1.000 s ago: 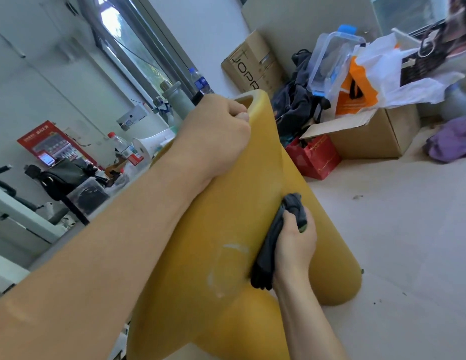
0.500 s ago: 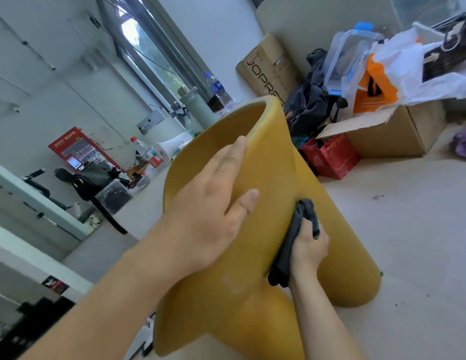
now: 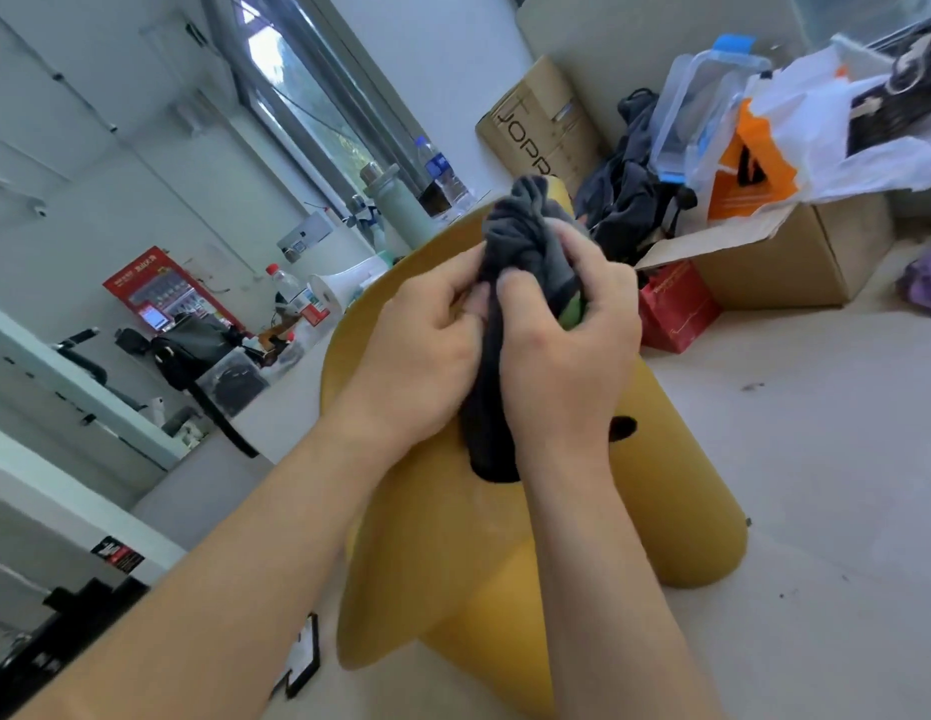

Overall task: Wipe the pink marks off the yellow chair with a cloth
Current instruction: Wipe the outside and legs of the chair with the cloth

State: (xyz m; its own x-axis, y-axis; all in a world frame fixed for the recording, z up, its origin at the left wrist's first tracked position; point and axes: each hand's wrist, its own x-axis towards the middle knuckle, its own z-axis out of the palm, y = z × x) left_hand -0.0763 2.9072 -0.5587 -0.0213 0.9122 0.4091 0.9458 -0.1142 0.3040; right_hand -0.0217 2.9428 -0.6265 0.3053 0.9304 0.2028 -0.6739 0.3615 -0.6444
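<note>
The yellow chair [image 3: 432, 553] stands on the floor in the middle of the view, its rounded legs spreading down and to the right. Above it both hands hold a bunched dark grey cloth [image 3: 520, 241]. My left hand [image 3: 422, 350] pinches the cloth's left side with fingers and thumb. My right hand [image 3: 567, 345] grips its right side, fingers curled round it. The cloth's lower end hangs down between my wrists in front of the chair. A faint pale smear shows on the chair below the cloth. No pink mark is plainly visible.
An open cardboard box [image 3: 796, 262] with plastic bags, a red bag [image 3: 676, 314] and dark clothes stand behind the chair on the right. A ledge on the left bears bottles [image 3: 297, 293], a megaphone and a black bag. A black frame lies on the floor at lower left.
My left hand has left the chair's side and come to the cloth. My right hand has lifted the cloth off the chair, and both hands now hold it above the chair.
</note>
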